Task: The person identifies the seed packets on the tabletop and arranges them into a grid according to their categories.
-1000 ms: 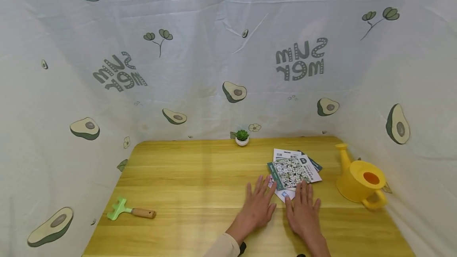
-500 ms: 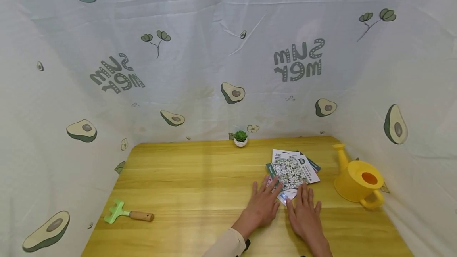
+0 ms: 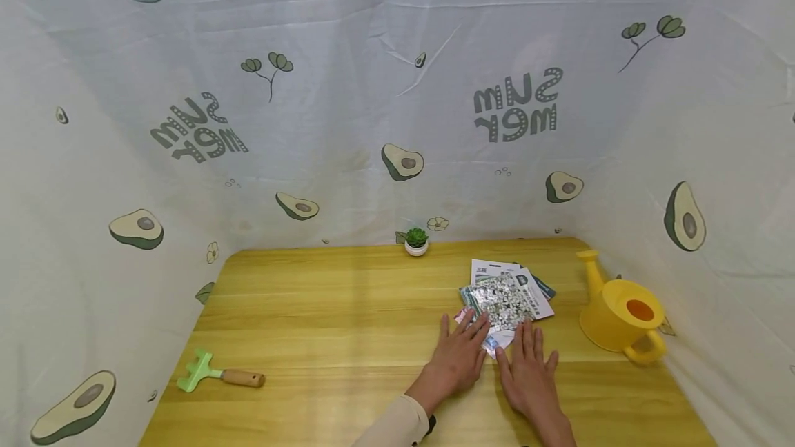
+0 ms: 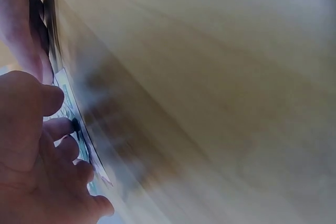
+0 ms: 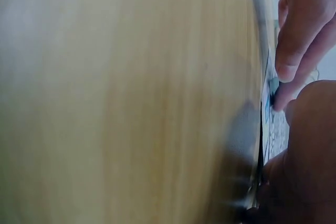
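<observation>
A loose pile of flat seed packets, the top one printed with white flowers (image 3: pixel 506 302), lies on the right half of the table in the head view. At the pile's near left edge is my left hand (image 3: pixel 456 362), fingers straight and spread, fingertips on the packets' edge. My right hand (image 3: pixel 530 376) lies just right of it, fingers extended, tips at the near edge of the pile. A pale packet corner (image 3: pixel 495 343) pokes out between the two hands. In the left wrist view the left hand (image 4: pixel 42 156) has its fingertips along a packet's edge.
To the right of the pile stands a yellow watering can (image 3: pixel 621 316). A small potted succulent (image 3: pixel 417 241) sits at the table's back edge. Far left lies a green hand rake (image 3: pixel 220 373) with a wooden handle. A printed cloth (image 3: pixel 335 123) surrounds the table on the back and sides.
My left hand has shifted slightly right along the packets, closer to my right hand. A pink packet corner now shows more at the pile's left. The head view has drifted a little.
</observation>
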`<state>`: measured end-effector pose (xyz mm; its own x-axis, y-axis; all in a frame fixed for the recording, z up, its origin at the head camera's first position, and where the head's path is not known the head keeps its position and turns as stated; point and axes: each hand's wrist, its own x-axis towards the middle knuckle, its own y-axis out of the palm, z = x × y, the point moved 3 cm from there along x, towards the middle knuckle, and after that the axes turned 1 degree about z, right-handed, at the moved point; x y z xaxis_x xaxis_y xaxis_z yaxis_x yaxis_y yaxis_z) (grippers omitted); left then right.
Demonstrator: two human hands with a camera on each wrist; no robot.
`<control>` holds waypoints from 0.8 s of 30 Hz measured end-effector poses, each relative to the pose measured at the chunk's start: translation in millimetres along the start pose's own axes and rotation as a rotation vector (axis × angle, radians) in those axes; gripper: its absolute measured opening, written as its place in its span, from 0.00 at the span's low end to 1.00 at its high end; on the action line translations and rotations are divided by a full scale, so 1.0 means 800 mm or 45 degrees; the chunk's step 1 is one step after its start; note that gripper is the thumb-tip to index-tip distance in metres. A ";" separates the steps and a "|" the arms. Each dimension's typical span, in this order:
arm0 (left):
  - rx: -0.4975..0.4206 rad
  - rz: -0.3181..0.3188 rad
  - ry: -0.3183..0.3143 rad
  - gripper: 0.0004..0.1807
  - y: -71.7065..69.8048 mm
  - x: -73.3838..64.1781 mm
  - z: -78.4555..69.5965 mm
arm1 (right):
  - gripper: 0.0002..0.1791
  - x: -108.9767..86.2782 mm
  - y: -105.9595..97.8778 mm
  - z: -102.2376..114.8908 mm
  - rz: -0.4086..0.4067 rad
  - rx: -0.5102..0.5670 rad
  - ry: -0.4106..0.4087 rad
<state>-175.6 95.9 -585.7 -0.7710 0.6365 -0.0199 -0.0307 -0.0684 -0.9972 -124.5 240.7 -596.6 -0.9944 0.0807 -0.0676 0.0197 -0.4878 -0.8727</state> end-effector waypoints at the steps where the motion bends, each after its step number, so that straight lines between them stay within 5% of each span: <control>1: 0.002 -0.005 0.003 0.30 0.000 0.000 0.000 | 0.43 -0.001 -0.001 0.000 -0.005 0.002 -0.002; 17: -0.017 0.028 0.013 0.25 -0.001 0.004 0.006 | 0.44 -0.001 0.012 -0.015 -0.140 0.078 -0.082; 24: 0.002 0.030 -0.016 0.22 0.001 0.002 0.009 | 0.44 0.000 0.006 -0.009 -0.072 0.099 -0.033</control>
<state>-181.5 91.2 -585.9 -0.7793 0.6252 -0.0428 -0.0130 -0.0844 -0.9963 -123.6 244.8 -604.7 -0.9961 0.0880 -0.0056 -0.0439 -0.5492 -0.8346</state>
